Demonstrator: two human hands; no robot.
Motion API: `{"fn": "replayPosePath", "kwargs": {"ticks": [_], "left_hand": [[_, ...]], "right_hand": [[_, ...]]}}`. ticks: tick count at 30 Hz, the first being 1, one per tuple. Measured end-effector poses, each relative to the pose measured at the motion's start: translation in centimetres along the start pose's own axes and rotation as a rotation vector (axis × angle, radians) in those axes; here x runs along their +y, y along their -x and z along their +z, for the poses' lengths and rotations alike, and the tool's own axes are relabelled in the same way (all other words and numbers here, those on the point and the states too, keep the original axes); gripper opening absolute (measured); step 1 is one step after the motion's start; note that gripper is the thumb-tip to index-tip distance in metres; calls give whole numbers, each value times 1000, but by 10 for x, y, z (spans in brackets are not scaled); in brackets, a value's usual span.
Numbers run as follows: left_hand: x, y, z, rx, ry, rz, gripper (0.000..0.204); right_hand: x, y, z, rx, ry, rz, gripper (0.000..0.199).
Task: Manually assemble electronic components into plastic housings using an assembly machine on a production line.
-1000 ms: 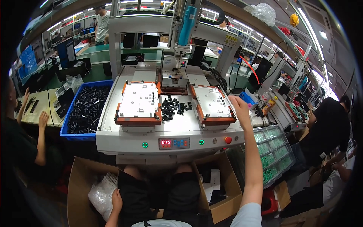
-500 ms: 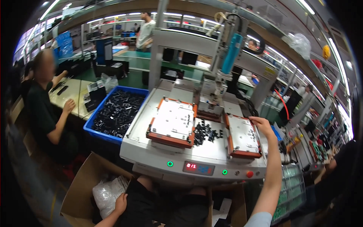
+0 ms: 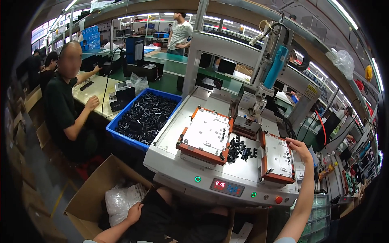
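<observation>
My right hand (image 3: 299,148) reaches to the far right corner of the right-hand fixture (image 3: 278,156), a white plate in an orange-brown frame carrying small dark pieces. Its fingertips are pressed together at the plate's edge, and what they pinch, if anything, is too small to make out. My left hand (image 3: 135,211) lies low by my thigh with curled fingers, beside a clear plastic bag (image 3: 121,202) in a cardboard box. A second, larger white-plated fixture (image 3: 206,129) sits to the left on the machine. Loose black plastic pieces (image 3: 239,149) are heaped between the two fixtures.
A blue bin (image 3: 121,130) full of black parts stands left of the machine bed (image 3: 166,156). The cardboard box (image 3: 87,202) is below it. Lit buttons and a red knob (image 3: 278,199) line the machine's front. A seated person (image 3: 65,101) works at the left table.
My view has turned left, so the machine and fixtures appear farther right. My right hand stays at the right fixture's corner and my left stays by the bag.
</observation>
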State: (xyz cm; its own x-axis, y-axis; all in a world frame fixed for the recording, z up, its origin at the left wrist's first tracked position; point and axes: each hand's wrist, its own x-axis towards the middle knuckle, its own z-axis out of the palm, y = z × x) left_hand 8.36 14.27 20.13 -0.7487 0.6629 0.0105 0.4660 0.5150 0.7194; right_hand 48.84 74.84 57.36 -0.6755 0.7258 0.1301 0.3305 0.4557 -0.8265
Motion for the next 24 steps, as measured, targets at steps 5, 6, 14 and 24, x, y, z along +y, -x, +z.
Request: {"fn": "replayPosePath", "kwargs": {"ticks": [5,6,14,24], "left_hand": [[-3,6,-3,17,-12,-11,27],[-5,6,-2,-2,-17,14,27],[5,3,-5,-32,-64,-22,28],[4,2,3,-68,-28,-15,27]], "right_hand": [[-1,-5,4,15,127,-136,24],[0,-9,8,28,137,-136,22],[5,-7,23,196,66,-125,16],[-27,26,31,371,328,-61,34]]}}
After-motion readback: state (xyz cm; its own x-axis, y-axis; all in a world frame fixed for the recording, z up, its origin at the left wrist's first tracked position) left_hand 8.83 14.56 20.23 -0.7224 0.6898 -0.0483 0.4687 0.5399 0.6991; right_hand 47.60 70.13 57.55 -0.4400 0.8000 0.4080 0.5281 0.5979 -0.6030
